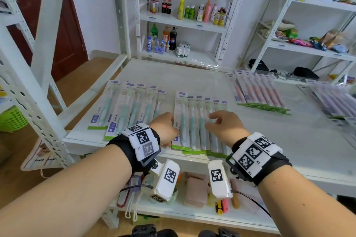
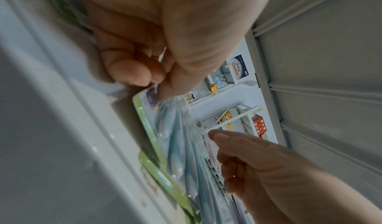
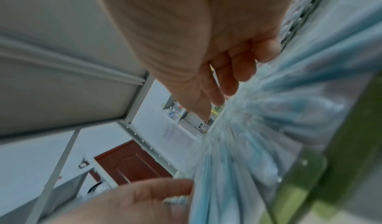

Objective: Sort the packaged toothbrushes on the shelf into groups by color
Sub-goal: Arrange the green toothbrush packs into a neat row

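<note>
Several teal toothbrush packs (image 1: 200, 127) lie fanned in a row at the front middle of the white shelf board (image 1: 269, 140). My left hand (image 1: 172, 123) pinches the left edge of the leftmost pack; the left wrist view shows thumb and fingers (image 2: 144, 74) closed on the pack (image 2: 175, 129). My right hand (image 1: 213, 121) hovers with loosely spread fingers (image 3: 233, 80) over the right part of the same row (image 3: 268, 129), fingertips at the plastic. A second teal row (image 1: 127, 107) lies to the left, a pink row (image 1: 260, 94) at the back right, and purple packs (image 1: 335, 102) at the far right.
A perforated white rack post (image 1: 38, 102) stands left of the shelf, with a green basket (image 1: 11, 119) on the floor behind it. Bottles (image 1: 183, 13) fill the back rack. The lower shelf (image 1: 173, 211) holds small goods such as a pink pack (image 1: 194, 188).
</note>
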Motion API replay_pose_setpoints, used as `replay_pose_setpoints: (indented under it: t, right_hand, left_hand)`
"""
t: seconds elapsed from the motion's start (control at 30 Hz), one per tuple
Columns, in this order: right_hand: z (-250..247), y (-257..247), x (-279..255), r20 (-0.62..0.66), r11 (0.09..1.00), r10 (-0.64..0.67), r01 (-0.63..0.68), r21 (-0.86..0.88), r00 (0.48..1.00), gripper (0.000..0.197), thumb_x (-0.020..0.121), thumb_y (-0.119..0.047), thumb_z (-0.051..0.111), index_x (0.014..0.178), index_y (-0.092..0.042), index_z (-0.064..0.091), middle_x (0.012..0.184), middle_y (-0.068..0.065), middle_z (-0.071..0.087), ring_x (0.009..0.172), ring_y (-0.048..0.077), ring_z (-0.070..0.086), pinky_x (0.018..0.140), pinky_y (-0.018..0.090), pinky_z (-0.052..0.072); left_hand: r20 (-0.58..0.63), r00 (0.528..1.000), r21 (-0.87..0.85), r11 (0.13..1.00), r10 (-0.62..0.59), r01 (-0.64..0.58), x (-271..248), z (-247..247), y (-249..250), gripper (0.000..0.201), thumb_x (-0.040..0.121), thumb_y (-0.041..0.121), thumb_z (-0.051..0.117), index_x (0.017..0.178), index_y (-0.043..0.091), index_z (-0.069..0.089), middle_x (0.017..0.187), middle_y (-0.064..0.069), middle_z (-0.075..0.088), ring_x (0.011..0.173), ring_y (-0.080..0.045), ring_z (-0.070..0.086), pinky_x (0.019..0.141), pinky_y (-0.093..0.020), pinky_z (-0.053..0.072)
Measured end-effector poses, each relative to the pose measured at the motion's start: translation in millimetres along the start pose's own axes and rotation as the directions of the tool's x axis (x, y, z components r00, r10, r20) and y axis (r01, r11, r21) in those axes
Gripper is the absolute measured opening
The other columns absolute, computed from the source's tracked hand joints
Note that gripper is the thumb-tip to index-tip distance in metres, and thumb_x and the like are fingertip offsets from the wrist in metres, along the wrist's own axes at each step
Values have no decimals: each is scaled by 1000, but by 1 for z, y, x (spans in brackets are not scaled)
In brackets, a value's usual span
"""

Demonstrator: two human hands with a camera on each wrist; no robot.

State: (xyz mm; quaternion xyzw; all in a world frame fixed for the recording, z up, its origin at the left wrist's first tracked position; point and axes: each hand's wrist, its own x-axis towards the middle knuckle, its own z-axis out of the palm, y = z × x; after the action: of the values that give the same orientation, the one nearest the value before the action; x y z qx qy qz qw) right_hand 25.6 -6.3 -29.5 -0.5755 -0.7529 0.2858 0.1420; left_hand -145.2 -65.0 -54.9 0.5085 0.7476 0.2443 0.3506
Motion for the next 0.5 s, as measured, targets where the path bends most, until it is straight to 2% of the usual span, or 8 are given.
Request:
replay_pose_setpoints:
  t: [0.07, 0.1, 0.2, 0.27, 0.37, 0.43, 0.5]
  right_hand:
    - [-7, 11, 2, -57, 1000, 16, -15, 16, 998, 44, 86, -28, 63, 128, -16, 56, 117, 5, 58, 106, 21, 56, 94, 30, 43]
    - [-10, 16, 2, -75, 999, 26, -24, 28, 997, 45, 85, -28, 64, 128, -16, 55, 125, 6, 55, 113, 22, 54, 96, 30, 41]
    - [-13, 30, 0, -66, 995, 49, -43, 86, 997, 50, 85, -29, 66, 132, -20, 51, 141, 2, 44, 127, 21, 44, 101, 29, 35]
    - [-11, 35, -2, -29, 996, 27, -24, 85, 999, 55, 84, -30, 67, 135, -22, 48, 147, -1, 38, 133, 20, 38, 106, 30, 30]
    - [-7, 35, -5, 38, 996, -28, 25, 85, 999, 57, 82, -34, 68, 135, -32, 47, 154, -4, 25, 140, 18, 27, 114, 35, 24]
    - [-4, 31, -5, 88, 996, -82, 79, 40, 993, 54, 83, -39, 67, 133, -37, 49, 156, -7, 19, 144, 18, 16, 117, 41, 17]
    - [1, 25, -4, 142, 986, -142, 153, -66, 980, 51, 85, -41, 63, 133, -39, 49, 156, -9, 17, 146, 17, 5, 118, 41, 8]
  left_hand:
    - [-7, 1000, 84, 996, -8, 8, -2, -1, 3, 11, 87, 10, 52, 98, 10, 52, 105, -17, 64, 58, -27, 59, 62, -36, 52]
    - [-13, 1000, 117, 993, -14, 15, -2, -1, 4, 15, 87, 13, 54, 101, 11, 51, 111, -15, 61, 64, -26, 60, 67, -36, 53]
    - [-30, 999, 237, 972, 12, -4, 3, -2, 6, 53, 84, 23, 59, 133, 9, 43, 130, -12, 45, 101, -25, 56, 89, -35, 49]
    - [-19, 995, 291, 953, 101, -91, 3, -2, 10, 65, 83, 30, 62, 141, 17, 36, 142, -9, 32, 122, -25, 45, 100, -34, 42]
    - [129, 970, 366, 899, 208, -242, 3, 1, 15, 78, 79, 41, 67, 146, 25, 29, 155, -2, 16, 141, -20, 21, 111, -33, 24]
    - [233, 953, 412, 868, 193, -277, 4, 4, 17, 88, 76, 45, 70, 148, 28, 21, 159, 1, 6, 145, -18, 9, 114, -33, 15]
    - [290, 940, 464, 833, 177, -301, 6, 6, 18, 96, 74, 48, 72, 149, 28, 16, 159, 0, 3, 145, -18, 6, 115, -34, 14]
